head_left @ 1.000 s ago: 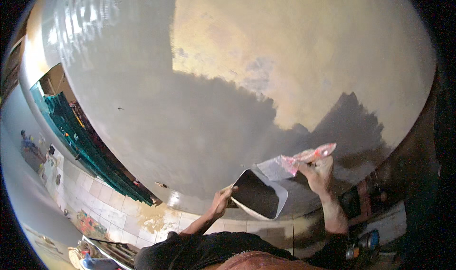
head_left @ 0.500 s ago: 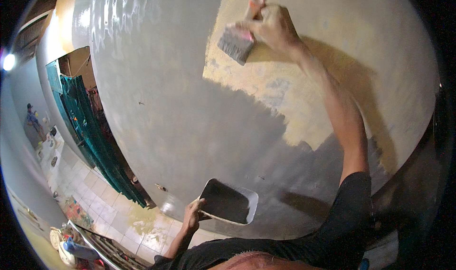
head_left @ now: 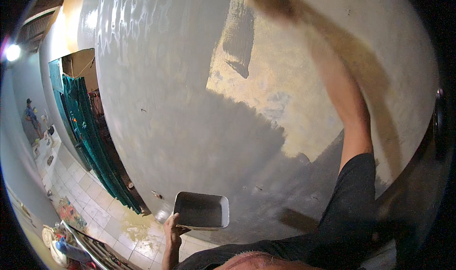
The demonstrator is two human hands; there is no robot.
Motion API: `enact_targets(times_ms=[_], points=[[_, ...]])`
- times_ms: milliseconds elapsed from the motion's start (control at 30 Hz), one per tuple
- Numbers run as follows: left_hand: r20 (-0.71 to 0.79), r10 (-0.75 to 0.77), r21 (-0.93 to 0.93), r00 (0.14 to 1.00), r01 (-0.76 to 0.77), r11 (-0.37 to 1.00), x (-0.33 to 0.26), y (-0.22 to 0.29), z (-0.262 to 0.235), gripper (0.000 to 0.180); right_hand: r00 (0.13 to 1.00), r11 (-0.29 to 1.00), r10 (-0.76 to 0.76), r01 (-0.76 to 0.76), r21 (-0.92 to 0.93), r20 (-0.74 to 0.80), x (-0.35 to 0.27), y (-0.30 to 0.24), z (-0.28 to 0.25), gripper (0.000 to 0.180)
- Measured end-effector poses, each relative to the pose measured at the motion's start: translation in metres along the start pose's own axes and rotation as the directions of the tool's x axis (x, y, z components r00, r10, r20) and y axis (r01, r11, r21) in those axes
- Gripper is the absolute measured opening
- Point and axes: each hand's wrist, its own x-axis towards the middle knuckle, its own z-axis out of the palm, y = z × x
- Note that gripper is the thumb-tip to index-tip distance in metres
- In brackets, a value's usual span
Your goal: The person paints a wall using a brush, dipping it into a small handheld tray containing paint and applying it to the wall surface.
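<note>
My left hand (head_left: 172, 229) grips the near left corner of a white rectangular tub (head_left: 225, 212) that holds dark grey paint. High on the wall, my right hand (head_left: 273, 4) is raised and smeared by motion. It is closed around the paintbrush, whose head is mostly cut off by the top edge of the view. Just under that hand, a fresh wet grey stroke (head_left: 239, 42) runs down over the bare yellowish patch (head_left: 266, 70). Grey coating (head_left: 180, 113) covers the wall to the left of the patch and below it.
Left of the wall, a green curtain (head_left: 88, 137) hangs at a doorway. Pale floor tiles (head_left: 102, 198) carry a yellowish stain. A blue bottle (head_left: 71, 248) and other items stand at the lower left. Far left, a person (head_left: 32, 119) stands near a lit lamp (head_left: 13, 52).
My right hand has moved up with the paintbrush, and a new grey stroke shows on the yellowish patch. The tub in my left hand has shifted left and slightly down.
</note>
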Motion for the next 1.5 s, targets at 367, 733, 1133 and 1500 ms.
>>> enact_targets(times_ms=[367,733,1133,1500], points=[[-0.112,0.079,0.015,0.991,-0.078,0.997,-0.013,0.012,-0.023,0.045,0.919,0.687,0.146,-0.361,0.63,0.366,-0.025,-0.16,-0.105,0.03],[-0.123,0.096,-0.032,0.988,-0.1,0.994,-0.002,0.01,-0.031,0.044,0.751,0.734,0.645,-0.661,0.157,0.145,0.083,0.098,0.027,0.047],[-0.128,0.047,-0.091,0.991,-0.059,0.994,0.02,0.007,-0.036,0.044,0.946,0.765,-0.123,-0.103,0.635,0.301,-0.007,-0.148,-0.1,0.046],[-0.194,0.153,-0.016,0.969,-0.159,0.987,-0.016,0.029,-0.028,0.05,0.589,0.556,0.596,-0.793,0.249,0.546,0.083,0.012,0.021,0.023]])
